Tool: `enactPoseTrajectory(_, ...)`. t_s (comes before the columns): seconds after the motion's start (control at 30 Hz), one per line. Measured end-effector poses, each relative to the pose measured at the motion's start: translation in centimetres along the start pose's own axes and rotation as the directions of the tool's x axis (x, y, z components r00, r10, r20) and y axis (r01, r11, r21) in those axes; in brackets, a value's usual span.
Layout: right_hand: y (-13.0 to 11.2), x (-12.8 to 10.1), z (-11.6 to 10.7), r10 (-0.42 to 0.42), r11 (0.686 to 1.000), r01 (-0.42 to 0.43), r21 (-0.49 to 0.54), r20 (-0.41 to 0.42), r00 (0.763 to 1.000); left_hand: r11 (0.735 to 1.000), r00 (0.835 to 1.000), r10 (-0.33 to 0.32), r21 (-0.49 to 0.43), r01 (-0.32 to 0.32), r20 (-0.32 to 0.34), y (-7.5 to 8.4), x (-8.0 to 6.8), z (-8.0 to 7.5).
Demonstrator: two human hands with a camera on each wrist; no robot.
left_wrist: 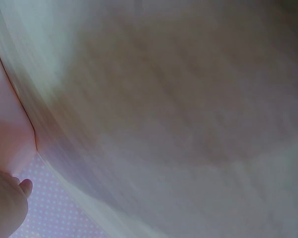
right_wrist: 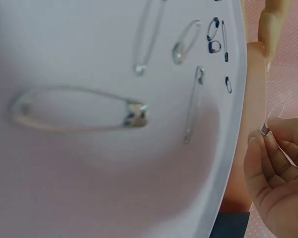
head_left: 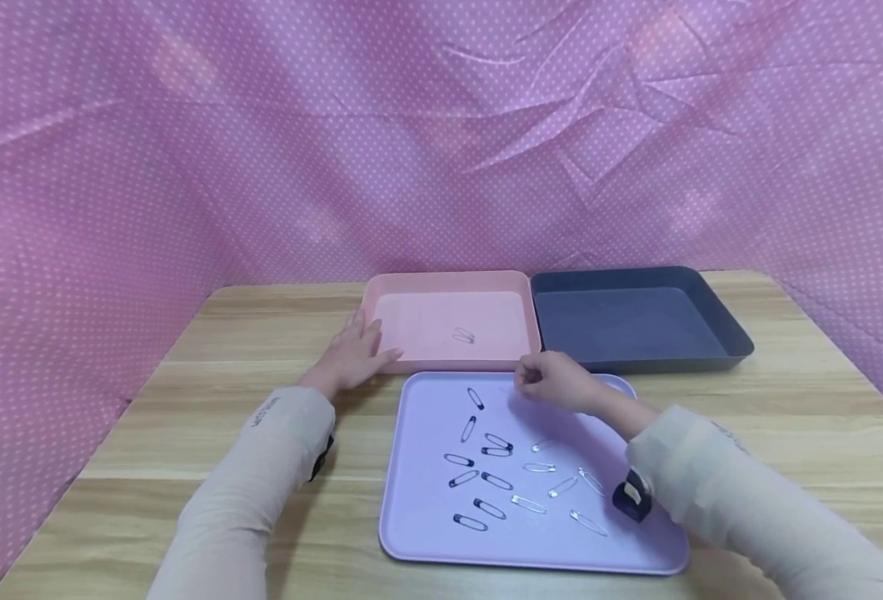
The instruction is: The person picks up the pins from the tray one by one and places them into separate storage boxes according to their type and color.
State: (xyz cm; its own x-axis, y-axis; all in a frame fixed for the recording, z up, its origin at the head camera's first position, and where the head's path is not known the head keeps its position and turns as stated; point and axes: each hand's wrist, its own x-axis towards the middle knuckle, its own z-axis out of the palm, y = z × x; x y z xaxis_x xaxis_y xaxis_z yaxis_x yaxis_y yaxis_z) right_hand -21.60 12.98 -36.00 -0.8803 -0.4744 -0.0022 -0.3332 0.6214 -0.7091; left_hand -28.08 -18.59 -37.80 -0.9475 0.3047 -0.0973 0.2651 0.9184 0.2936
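Observation:
In the head view my left hand (head_left: 347,354) lies with spread fingers at the left edge of the pink tray (head_left: 452,365). My right hand (head_left: 559,382) is over the far edge of the lavender tray (head_left: 434,546). Seen from the right wrist, its thumb and fingers pinch a silver safety pin (right_wrist: 264,130), partly hidden by the fingers. Several black safety pins (head_left: 490,509) lie on the left half of the lavender tray, and several silver safety pins (head_left: 528,505) lie toward its right. Two pins (head_left: 464,336) lie together inside the pink tray.
A dark grey tray (head_left: 617,325) stands right of the pink one, side against side. All three trays are on a wooden table (head_left: 224,367). Behind and around it hangs pink dotted cloth (head_left: 381,167). Blurred sleeve-like fabric fills most of the left wrist view.

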Motion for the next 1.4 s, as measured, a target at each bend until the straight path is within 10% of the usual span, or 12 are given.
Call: enactPoseTrajectory(1.4,0.2,7.7,1.0,0.162,0.976,-0.106,0.190,-0.312,0.936,1.000,1.000,-0.007,0.012,0.007,-0.028,0.4,-0.4,0.0)
